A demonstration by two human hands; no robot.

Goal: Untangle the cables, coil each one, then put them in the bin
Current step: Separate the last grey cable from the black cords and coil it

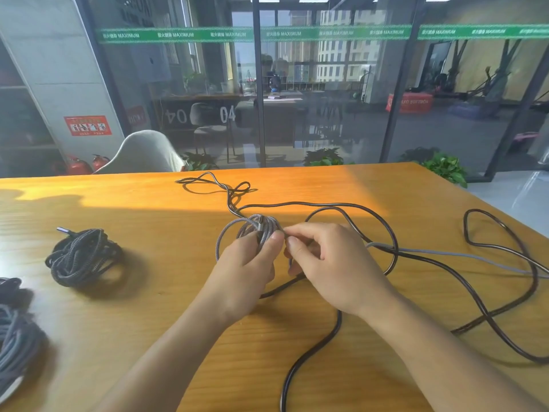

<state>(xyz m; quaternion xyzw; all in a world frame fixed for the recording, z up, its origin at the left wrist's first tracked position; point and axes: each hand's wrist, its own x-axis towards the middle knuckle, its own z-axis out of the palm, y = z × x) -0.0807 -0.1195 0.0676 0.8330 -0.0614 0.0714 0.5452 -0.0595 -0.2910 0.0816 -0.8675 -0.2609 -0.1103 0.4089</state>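
We're maybe halfway: one dark coil (84, 257) sits finished at left of frame, more bundles (15, 331) at the lower-left edge. Left hand (246, 272) grips the grey coil (252, 230) mid-frame, right hand (326, 263) pinches its strand. Long black cable (475, 319) sprawls right, near the bench (148, 307) edge; no bin visible.

At table centre, the left hand (248, 267) grips a grey braided coil (255, 228) while the right hand (329, 263) pinches its strand; a black coil (83, 257) lies at nine o'clock.
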